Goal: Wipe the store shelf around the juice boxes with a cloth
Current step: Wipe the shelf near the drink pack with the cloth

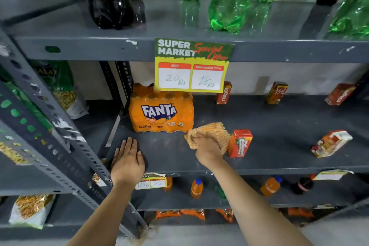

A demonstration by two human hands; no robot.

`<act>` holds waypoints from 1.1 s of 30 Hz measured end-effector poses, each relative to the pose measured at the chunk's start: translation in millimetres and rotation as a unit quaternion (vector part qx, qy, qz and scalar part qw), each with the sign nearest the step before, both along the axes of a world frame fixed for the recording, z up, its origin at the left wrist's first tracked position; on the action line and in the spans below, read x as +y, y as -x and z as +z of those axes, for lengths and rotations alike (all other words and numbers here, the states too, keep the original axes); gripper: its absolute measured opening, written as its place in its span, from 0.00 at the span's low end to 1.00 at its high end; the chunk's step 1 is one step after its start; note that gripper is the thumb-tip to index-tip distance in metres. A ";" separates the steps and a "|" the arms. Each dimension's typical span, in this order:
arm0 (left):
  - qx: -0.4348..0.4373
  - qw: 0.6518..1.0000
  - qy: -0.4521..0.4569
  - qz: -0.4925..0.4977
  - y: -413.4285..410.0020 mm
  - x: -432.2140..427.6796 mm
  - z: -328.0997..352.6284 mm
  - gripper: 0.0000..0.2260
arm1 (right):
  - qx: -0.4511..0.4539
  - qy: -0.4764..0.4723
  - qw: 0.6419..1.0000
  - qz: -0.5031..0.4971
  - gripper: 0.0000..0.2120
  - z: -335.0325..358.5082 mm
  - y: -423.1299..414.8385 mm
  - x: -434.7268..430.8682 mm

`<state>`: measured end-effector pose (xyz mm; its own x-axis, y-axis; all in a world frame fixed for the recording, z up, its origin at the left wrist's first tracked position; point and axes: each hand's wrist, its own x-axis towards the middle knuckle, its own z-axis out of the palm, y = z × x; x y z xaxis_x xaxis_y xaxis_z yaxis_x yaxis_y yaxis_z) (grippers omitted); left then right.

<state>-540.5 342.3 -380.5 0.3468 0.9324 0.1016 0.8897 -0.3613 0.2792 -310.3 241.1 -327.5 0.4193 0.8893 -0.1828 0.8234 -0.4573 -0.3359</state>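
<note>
The grey metal shelf (279, 126) runs across the middle of the head view. My right hand (206, 149) is shut on an orange checked cloth (213, 132), bunched up on the shelf surface between a Fanta pack and a red juice box (239, 143) that stands upright just to its right. A second juice box (330, 143) lies tilted near the front right. Three more boxes (224, 93) (276, 93) (339, 94) stand along the back wall. My left hand (127, 159) rests flat, fingers apart, on the shelf's front left part.
An orange Fanta multipack (161, 115) sits at the shelf's left end. A price sign (191, 66) hangs from the shelf above, where green and dark bottles stand. Slotted uprights (60, 132) frame the left side. Small bottles fill the lower shelf (196, 187).
</note>
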 end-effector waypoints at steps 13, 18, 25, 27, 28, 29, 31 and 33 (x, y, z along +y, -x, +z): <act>0.005 1.000 -0.001 -0.006 -0.1 -0.3 -0.9 0.24 | 0.246 -0.094 0.960 0.090 0.22 85.9 16.3 -67.6; 0.006 1.000 0.002 -0.009 -0.3 -0.5 1.0 0.24 | 0.070 -0.134 0.988 0.031 0.25 59.7 -37.2 1.5; 0.005 1.000 0.001 -0.008 0.8 0.5 -2.1 0.24 | 0.033 0.000 0.998 0.060 0.39 3.8 8.8 -43.1; 0.006 1.000 0.002 -0.007 1.0 0.7 -2.8 0.24 | 0.048 -0.012 0.995 0.084 0.38 5.3 27.6 -75.2; 0.008 1.000 0.002 -0.007 1.2 0.9 -3.6 0.24 | 0.060 -0.020 0.993 0.098 0.37 7.0 34.0 -91.1; 0.011 1.000 0.002 -0.006 1.6 1.2 -4.3 0.25 | 0.084 -0.030 0.991 0.101 0.35 11.5 36.8 -104.6; 0.014 1.000 -0.001 -0.005 1.5 2.1 -5.2 0.25 | 0.138 -0.064 0.984 0.089 0.32 26.4 33.1 -120.2; 0.013 1.000 -0.005 -0.006 1.0 2.1 -5.3 0.24 | 0.154 -0.125 0.977 0.075 0.33 45.4 23.6 -114.3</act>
<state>-541.6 344.4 -385.9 0.3608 0.9272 0.1009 0.8921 -0.3746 0.2527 -333.9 126.8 -282.1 0.2402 0.9695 -0.0482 0.7172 -0.2107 -0.6642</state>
